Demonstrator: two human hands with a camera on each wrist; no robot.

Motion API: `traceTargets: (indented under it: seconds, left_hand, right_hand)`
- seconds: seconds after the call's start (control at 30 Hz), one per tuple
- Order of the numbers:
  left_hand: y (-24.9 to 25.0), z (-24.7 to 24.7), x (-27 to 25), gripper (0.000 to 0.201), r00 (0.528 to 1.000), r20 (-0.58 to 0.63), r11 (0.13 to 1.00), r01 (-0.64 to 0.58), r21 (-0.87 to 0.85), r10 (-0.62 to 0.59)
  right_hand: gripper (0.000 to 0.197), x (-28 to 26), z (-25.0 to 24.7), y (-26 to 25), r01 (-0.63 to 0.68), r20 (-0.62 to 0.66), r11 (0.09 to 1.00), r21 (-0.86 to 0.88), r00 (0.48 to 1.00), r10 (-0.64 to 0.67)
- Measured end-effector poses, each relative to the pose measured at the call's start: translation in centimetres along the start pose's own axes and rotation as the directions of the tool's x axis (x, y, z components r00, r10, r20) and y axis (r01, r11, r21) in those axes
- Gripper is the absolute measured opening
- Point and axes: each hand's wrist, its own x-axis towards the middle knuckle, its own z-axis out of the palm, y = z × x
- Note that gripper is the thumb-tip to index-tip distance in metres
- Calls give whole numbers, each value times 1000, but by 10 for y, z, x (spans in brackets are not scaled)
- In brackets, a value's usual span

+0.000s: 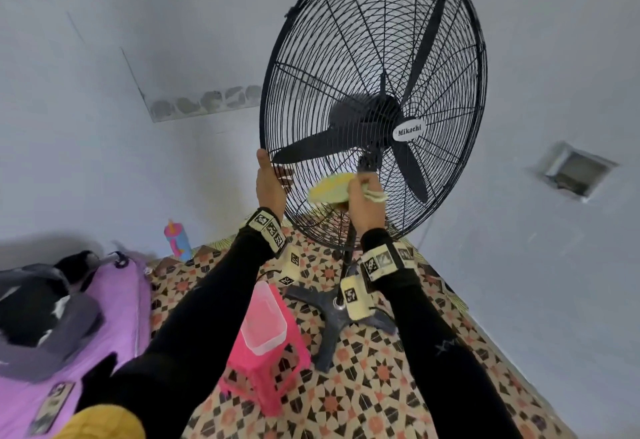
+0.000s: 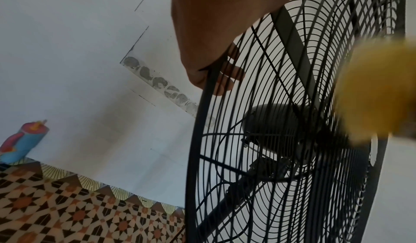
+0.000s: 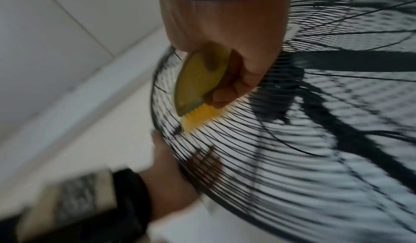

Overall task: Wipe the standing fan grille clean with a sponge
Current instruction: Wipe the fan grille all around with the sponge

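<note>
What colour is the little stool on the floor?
Bright pink. The stool shows best in the head view.

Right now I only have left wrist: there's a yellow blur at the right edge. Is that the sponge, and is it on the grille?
Observer: Yes. Right wrist shows the right hand holding the yellow sponge, its lower edge against the grille wires near the rim.
Operator: What's under the fan?
Observer: Head view shows a cross-shaped base, beside a pink stool carrying a clear tub.
Operator: Left thumb?
Observer: Head view shows the left hand with its thumb pointing up along the rim's outside.
</note>
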Motion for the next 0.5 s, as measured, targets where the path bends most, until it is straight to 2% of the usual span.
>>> traceTargets:
  seconds: [0.07, 0.13, 0.2, 0.27, 0.33, 0.4, 0.5]
  left_hand:
    - [9, 2, -10, 112, 1000, -24, 1000, 3, 0, -3]
    - [21, 2, -22, 110, 999, -27, 999, -43, -7, 43]
    - [29, 0, -31, 101, 998, -43, 998, -54, -23, 53]
    - [32, -1, -31, 91, 997, -40, 997, -70, -43, 68]
    - [33, 0, -33, 92, 998, -44, 997, -56, -52, 54]
    - [32, 2, -33, 91, 996, -56, 996, -71, -59, 67]
    - [29, 5, -30, 95, 996, -68, 997, -66, -33, 64]
  right_hand:
    - [3, 9, 6, -23, 112, 32, 994, 3, 993, -112]
    - [3, 10, 14, -28, 133, 18, 991, 5, 991, -133]
    - [3, 6, 16, -12, 70, -20, 997, -33, 997, -71]
    - [3, -3, 8, 9, -74, -54, 997, -30, 996, 72]
    - [4, -7, -2, 15, -164, -80, 984, -75, 984, 158]
    - [5, 1, -8, 2, -85, -61, 982, -167, 995, 76]
    - [10, 19, -4, -34, 85, -75, 995, -54, 993, -89]
